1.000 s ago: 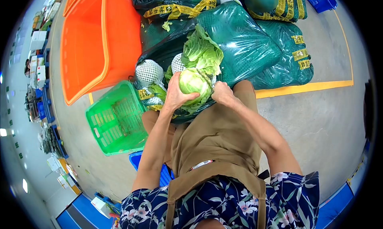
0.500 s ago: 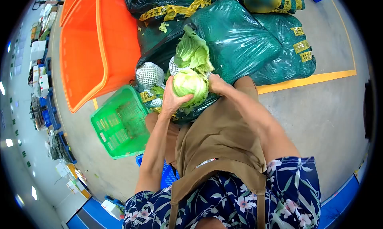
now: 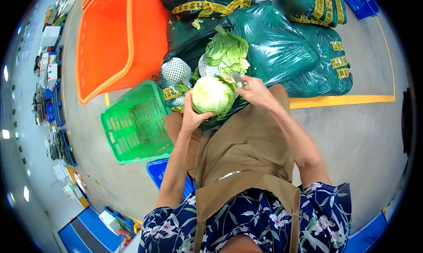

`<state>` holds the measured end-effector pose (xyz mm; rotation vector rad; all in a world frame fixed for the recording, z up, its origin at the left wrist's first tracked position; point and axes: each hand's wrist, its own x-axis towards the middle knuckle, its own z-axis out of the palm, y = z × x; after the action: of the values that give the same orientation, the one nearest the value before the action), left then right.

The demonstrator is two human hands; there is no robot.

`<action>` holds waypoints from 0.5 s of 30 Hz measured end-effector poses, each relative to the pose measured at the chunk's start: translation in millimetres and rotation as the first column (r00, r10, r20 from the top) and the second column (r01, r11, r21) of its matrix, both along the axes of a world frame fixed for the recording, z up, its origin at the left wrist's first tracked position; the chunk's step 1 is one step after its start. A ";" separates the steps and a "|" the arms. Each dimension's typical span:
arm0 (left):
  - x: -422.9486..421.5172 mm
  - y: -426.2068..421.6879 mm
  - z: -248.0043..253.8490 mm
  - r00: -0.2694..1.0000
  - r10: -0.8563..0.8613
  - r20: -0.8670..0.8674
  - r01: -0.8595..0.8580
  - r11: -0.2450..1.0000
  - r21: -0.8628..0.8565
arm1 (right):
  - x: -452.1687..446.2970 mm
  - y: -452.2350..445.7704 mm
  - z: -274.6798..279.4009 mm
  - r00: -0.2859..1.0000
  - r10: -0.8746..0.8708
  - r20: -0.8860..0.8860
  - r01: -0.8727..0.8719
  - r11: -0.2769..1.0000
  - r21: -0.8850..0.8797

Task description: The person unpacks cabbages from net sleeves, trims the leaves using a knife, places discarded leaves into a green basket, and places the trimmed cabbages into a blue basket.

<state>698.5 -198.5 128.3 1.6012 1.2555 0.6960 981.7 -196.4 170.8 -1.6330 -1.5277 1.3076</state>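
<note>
My left hand (image 3: 192,114) is wrapped round the left and lower side of a pale green cabbage (image 3: 212,96), thumb along its underside. At the cabbage's right side, my right hand (image 3: 254,91) is closed on a small tool with a shiny metal part (image 3: 241,83); its kind is mostly hidden by the fingers. Loose green outer leaves (image 3: 227,50) lie just above the cabbage. Beside them sit white-netted heads, one of them a round netted cabbage (image 3: 175,72), in an opened dark green bag (image 3: 189,37).
A large orange bin (image 3: 105,46) stands at the upper left. Below it is a green crate (image 3: 136,125) with scraps inside, and a blue crate (image 3: 156,169) by my leg. Full green bags (image 3: 273,37) with yellow tape lie ahead and to the right.
The cabbage has turned in my left hand, showing a paler, smoother face. My right hand has shifted slightly away from it, exposing the metal part. The view has moved a little.
</note>
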 end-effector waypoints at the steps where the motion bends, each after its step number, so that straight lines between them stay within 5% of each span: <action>1: 9.6 -0.6 8.2 0.995 -0.019 -0.094 0.028 0.995 0.097 | -14.0 3.5 7.1 0.997 -0.014 -0.070 0.020 0.996 0.088; 5: 53.4 -9.8 30.5 0.980 -0.056 -0.190 0.109 0.954 0.279 | -46.3 18.1 -18.4 0.993 0.027 0.112 -0.055 0.967 0.249; 8: 67.8 -18.1 35.9 0.942 -0.027 -0.333 0.141 0.936 0.322 | -41.4 26.6 -36.7 0.988 -0.075 -0.137 0.066 0.995 -0.071; 12: 72.7 -27.6 38.0 0.925 0.030 -0.380 0.117 0.926 0.358 | -36.6 39.0 -24.2 0.994 -0.078 -0.079 0.069 0.992 -0.107; 15: 72.3 -30.3 39.1 0.926 0.050 -0.374 0.092 0.931 0.352 | -39.5 53.7 -28.1 0.985 -0.021 0.171 0.034 0.997 -0.073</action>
<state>770.7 -228.8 167.5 2.1316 1.4400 0.6520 942.2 -142.7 142.8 -1.8484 -1.5645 1.2521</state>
